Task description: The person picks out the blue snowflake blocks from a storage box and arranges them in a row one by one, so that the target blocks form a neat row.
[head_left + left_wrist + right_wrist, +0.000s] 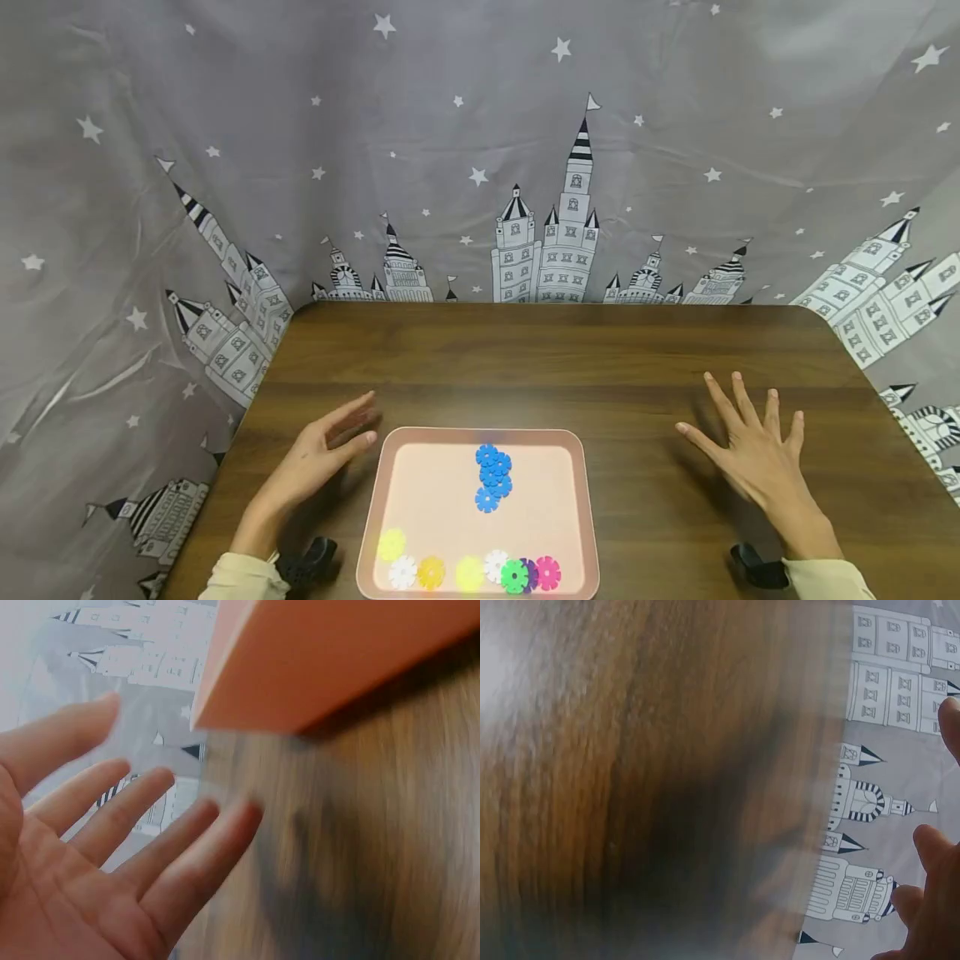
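Note:
A pink tray (435,517) lies near the front of the wooden table. Inside it, several blue notched discs (495,475) overlap in an upright row. Along its front side are yellow discs (392,545), white discs (402,572), an orange disc (431,572), a green disc (514,576), a purple disc (532,573) and a pink disc (548,573). My left hand (318,454) hovers just left of the tray, thumb and fingers apart, holding nothing. Well to the tray's right, my right hand (761,458) is spread above the table, also holding nothing.
The brown wooden table (630,358) has rounded far corners. Behind it and at both sides hangs a grey curtain (435,167) printed with castles and stars. Dark wrist straps (757,568) sit at both wrists.

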Demonstrator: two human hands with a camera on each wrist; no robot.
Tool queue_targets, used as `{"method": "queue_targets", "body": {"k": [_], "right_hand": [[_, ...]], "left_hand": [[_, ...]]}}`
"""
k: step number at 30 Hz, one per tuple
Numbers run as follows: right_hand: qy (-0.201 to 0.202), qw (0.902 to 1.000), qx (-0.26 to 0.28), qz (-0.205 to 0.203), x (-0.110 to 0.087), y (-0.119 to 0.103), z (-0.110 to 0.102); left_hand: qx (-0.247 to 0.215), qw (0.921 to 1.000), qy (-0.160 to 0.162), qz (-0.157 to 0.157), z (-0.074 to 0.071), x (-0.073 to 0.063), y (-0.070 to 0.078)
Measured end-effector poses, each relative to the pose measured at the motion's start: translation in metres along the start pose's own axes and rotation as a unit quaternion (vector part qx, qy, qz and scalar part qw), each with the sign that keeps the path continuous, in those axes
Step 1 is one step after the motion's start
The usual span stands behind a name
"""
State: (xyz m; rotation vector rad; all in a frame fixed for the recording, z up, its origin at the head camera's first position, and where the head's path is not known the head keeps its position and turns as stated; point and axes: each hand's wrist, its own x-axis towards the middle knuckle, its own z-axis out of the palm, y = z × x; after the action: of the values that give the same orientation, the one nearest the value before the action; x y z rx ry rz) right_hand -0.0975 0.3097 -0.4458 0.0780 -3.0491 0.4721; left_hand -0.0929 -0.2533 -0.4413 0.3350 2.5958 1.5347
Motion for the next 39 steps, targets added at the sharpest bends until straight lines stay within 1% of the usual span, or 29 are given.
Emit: {"method": "queue_targets", "body": {"k": [1,2,3,5,7,8,10,12,15,17,19,21,23,25,27,29,33,36,39], "right_hand": [[-0.001,1.0000,0.000,0.000,-0.001,0.000,0.000],[-0.002,1.0000,0.000,0.000,-0.001,0.000,0.001],[-0.003,1.0000,-0.001,-0.001,-0.001,0.000,0.001],[-0.002,1.0000,-0.002,-0.003,0.000,-0.001,0.002],[-0.002,1.0000,-0.002,-0.005,0.001,-0.002,0.003],[-0.002,1.0000,-0.001,-0.007,0.001,-0.002,0.004],[-0.002,0.9999,0.001,-0.010,0.002,-0.003,0.004],[-0.004,0.9999,0.009,-0.014,0.002,-0.004,0.004],[-0.012,0.9979,0.058,-0.024,0.004,-0.009,0.000],[-0.022,0.9928,0.114,-0.032,0.006,-0.016,-0.003],[-0.035,0.9837,0.173,-0.034,0.007,-0.024,-0.007],[-0.039,0.9715,0.231,-0.040,0.009,-0.034,-0.009],[-0.042,0.9556,0.287,-0.054,0.011,-0.045,-0.010],[-0.044,0.9374,0.336,-0.078,0.013,-0.056,-0.009],[-0.055,0.9196,0.374,-0.105,0.016,-0.067,-0.007],[-0.074,0.9073,0.397,-0.117,0.018,-0.077,-0.004],[-0.116,0.8887,0.424,-0.132,0.019,-0.097,0.002],[-0.143,0.8774,0.435,-0.144,0.019,-0.112,0.007],[-0.169,0.8708,0.437,-0.148,0.019,-0.125,0.011]], "left_hand": [[-0.053,0.9984,-0.020,-0.001,0.002,0.002,0.000],[-0.095,0.9947,-0.040,-0.001,0.005,0.004,0.000],[-0.128,0.9901,-0.058,-0.002,0.007,0.005,-0.001],[-0.163,0.9822,-0.093,-0.018,0.010,0.006,-0.003],[-0.169,0.9781,-0.116,-0.038,0.011,0.005,-0.005],[-0.163,0.9778,-0.122,-0.047,0.012,0.004,-0.006],[-0.158,0.9768,-0.127,-0.070,0.013,0.003,-0.006],[-0.162,0.9753,-0.125,-0.084,0.012,0.002,-0.007],[-0.170,0.9739,-0.120,-0.090,0.012,0.002,-0.007],[-0.172,0.9739,-0.119,-0.088,0.011,0.003,-0.008],[-0.172,0.9741,-0.120,-0.084,0.010,0.003,-0.008],[-0.173,0.9740,-0.120,-0.085,0.009,0.002,-0.008],[-0.172,0.9741,-0.119,-0.087,0.009,0.002,-0.008],[-0.176,0.9728,-0.118,-0.094,0.009,0.003,-0.009],[-0.180,0.9714,-0.120,-0.098,0.009,0.003,-0.009],[-0.186,0.9695,-0.121,-0.103,0.010,0.004,-0.010],[-0.193,0.9672,-0.126,-0.107,0.011,0.004,-0.011],[-0.197,0.9659,-0.127,-0.110,0.012,0.005,-0.011],[-0.199,0.9655,-0.125,-0.113,0.012,0.006,-0.011]]}}
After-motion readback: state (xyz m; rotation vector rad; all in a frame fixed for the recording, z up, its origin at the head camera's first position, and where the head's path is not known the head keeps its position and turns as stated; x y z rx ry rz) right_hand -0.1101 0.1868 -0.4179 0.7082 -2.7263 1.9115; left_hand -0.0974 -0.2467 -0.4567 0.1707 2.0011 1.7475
